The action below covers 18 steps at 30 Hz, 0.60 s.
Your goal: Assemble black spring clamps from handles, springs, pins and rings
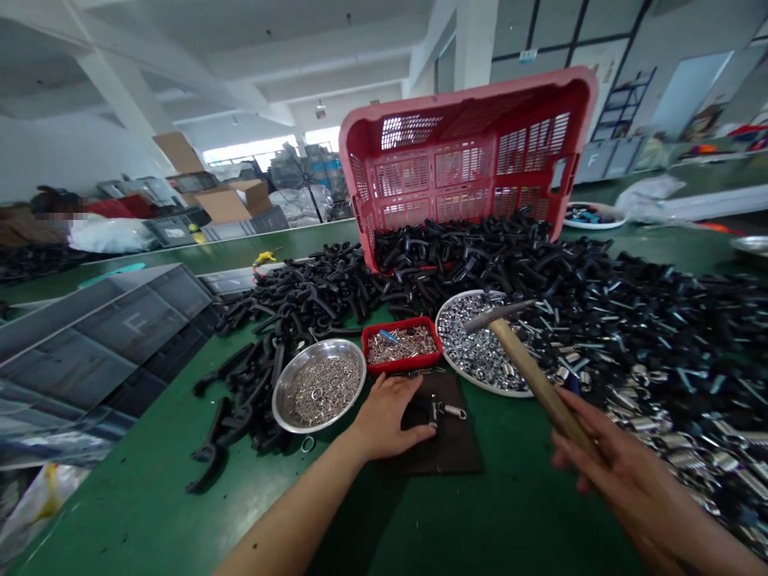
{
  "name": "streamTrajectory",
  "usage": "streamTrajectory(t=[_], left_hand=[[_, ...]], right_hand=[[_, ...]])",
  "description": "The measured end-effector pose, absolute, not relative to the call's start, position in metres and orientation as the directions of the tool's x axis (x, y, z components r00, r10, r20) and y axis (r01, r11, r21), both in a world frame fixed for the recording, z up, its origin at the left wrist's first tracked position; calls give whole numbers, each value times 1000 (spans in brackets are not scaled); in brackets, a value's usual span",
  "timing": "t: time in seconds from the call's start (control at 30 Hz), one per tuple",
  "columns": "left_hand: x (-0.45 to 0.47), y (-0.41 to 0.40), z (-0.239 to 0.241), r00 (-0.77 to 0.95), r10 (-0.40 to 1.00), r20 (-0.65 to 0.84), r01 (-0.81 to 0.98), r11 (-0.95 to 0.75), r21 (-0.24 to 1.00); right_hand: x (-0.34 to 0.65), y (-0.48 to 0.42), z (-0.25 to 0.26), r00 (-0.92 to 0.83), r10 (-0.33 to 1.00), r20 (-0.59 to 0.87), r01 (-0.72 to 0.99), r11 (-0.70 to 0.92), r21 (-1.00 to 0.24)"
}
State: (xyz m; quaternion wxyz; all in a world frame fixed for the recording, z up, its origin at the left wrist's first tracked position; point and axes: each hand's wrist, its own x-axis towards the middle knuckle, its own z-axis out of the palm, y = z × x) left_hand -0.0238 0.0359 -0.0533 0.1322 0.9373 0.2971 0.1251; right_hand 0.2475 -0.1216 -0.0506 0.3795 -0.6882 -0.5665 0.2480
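Observation:
My right hand (624, 456) is wrapped round the wooden handle of a hammer (534, 376), raised over the table's right side. Its narrow metal head points to the left, above a white tray of shiny small parts. My left hand (390, 420) rests over a dark square pad (447, 460), thumb and fingers apart. The thumb tip lies beside a small metal pin-like piece (434, 410); whether they touch I cannot tell. Attached to or touching that piece is a coil spring (454, 411). Whatever lies beneath the left palm is hidden.
Behind the pad stand a steel bowl of small rivets (282, 400), a red tray (367, 352) and the white tray (447, 364). Black curved handles (324, 288) spill from a tipped red crate (468, 100). Springs (690, 460) lie at right; grey bins (120, 320) at left.

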Motion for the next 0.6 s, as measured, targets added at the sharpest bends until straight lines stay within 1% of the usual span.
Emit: streamTrajectory(t=[0.07, 0.13, 0.2, 0.27, 0.3, 0.4, 0.43, 0.5, 0.6], left_hand=[[-28, 37, -58, 781, 607, 147, 536, -772, 341], [-27, 37, -66, 749, 637, 183, 557, -754, 348], [-23, 36, -73, 707, 667, 235, 581, -738, 344], [-19, 36, -77, 678, 681, 276, 596, -730, 335], [-17, 36, -78, 671, 682, 291, 597, -730, 332], [-17, 36, -78, 664, 677, 317, 591, -735, 332], [-17, 36, -77, 662, 678, 320, 592, -735, 331], [-18, 35, -76, 653, 687, 320, 603, -727, 329], [-19, 34, -76, 646, 695, 316, 615, -719, 324]], right_hand=[[237, -139, -44, 120, 975, 187, 707, 49, -706], [226, -148, -40, -3, 959, 285, 817, 167, -552], [218, -150, -38, -113, 945, 307, 868, 244, -432], [214, -149, -37, -169, 937, 305, 882, 282, -378], [213, -149, -37, -175, 928, 328, 886, 294, -359], [214, -150, -38, -135, 878, 459, 896, 306, -322], [214, -150, -38, -126, 868, 480, 893, 310, -326], [212, -151, -38, -136, 886, 443, 873, 318, -370], [207, -152, -38, -145, 943, 301, 828, 282, -485]])
